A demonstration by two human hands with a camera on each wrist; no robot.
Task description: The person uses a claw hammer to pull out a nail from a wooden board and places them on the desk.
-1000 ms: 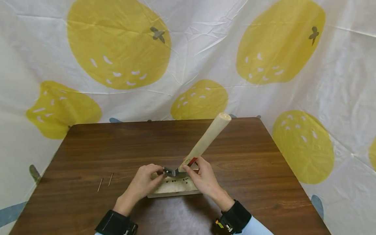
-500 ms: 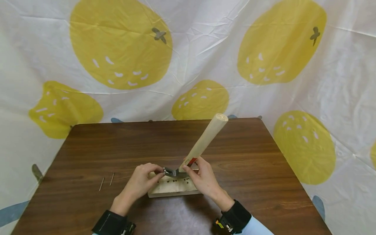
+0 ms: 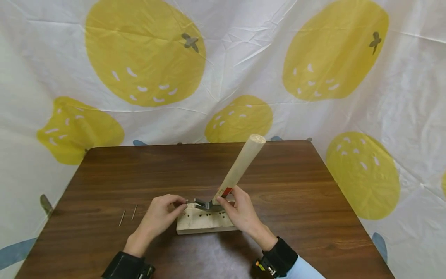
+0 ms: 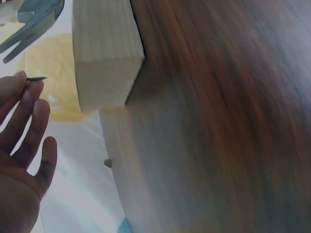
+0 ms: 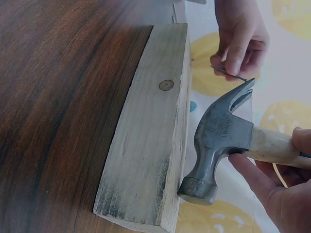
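A claw hammer [image 3: 240, 167] is held over a pale wooden block [image 3: 200, 225] by my right hand [image 3: 242, 210], which grips the handle just below the head. The handle slants up and away to the right, and the claw faces left. In the right wrist view the steel head [image 5: 221, 131] shows close beside the block. My left hand [image 3: 161, 214] pinches a thin nail [image 4: 37, 78] between thumb and forefinger, at the block's left end and slightly left of the claw. A row of small dark holes marks the block's top face.
Two loose nails, one nearer [image 3: 122, 218] and one farther [image 3: 134, 212], lie on the brown wooden table [image 3: 296, 217] left of my left hand. Behind the table hangs a white curtain [image 3: 240, 50] with yellow fruit print.
My left hand has drawn away to the left from the hammer's claw with the nail. The hammer's handle has tipped slightly left, while my right hand stays nearly still.
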